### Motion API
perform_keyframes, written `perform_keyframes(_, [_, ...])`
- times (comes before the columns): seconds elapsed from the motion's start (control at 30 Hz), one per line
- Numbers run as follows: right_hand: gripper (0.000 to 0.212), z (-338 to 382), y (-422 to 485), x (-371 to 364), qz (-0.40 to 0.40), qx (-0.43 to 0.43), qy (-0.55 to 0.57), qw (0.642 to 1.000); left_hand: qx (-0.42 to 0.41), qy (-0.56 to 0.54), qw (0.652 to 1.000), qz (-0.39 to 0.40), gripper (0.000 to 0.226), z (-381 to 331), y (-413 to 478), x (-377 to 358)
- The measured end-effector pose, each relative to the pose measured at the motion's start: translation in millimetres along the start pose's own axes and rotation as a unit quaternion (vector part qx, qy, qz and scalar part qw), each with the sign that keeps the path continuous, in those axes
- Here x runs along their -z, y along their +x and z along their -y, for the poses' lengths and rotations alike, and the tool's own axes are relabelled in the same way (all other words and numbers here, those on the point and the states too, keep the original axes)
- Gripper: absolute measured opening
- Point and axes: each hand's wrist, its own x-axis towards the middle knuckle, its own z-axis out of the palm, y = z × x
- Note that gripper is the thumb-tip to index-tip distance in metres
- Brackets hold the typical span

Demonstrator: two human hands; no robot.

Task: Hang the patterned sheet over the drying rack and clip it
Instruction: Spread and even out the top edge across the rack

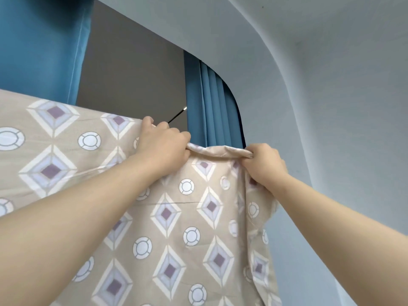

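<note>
The patterned sheet is beige with purple diamonds and white circles. It hangs in front of me, draped over a bar at upper left. Only a thin dark tip of the drying rack bar shows past the cloth. My left hand grips the sheet's top edge beside that bar tip. My right hand pinches the rolled top edge further right, near the sheet's corner. The stretch of edge between my hands sags a little. No clip is in view.
Blue curtains hang behind the sheet at upper left and centre. A pale blue wall with a curved ceiling edge fills the right side. A grey wall panel lies between the curtains.
</note>
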Motion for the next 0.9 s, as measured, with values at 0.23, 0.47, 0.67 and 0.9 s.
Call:
perform_keyframes(0.23, [0.022, 2, -2, 13, -0.018, 0.036, 0.051, 0.998, 0.009, -0.063, 0.998, -0.021, 0.017, -16, -1, -1])
perform_keyframes(0.47, [0.027, 2, -16, 32, 0.2, -0.008, -0.063, 0.978, 0.018, -0.117, 0.993, -0.003, 0.017, -29, 6, -1])
perform_keyframes(0.67, [0.004, -20, -6, 48, -0.046, -0.027, 0.02, 0.998, 0.073, -0.127, 0.988, -0.049, 0.023, -40, 10, -1])
perform_keyframes(0.9, [0.011, -13, -10, 60, -0.004, -0.03, 0.197, 0.98, 0.083, -0.125, 0.986, -0.073, 0.025, -45, 4, -5])
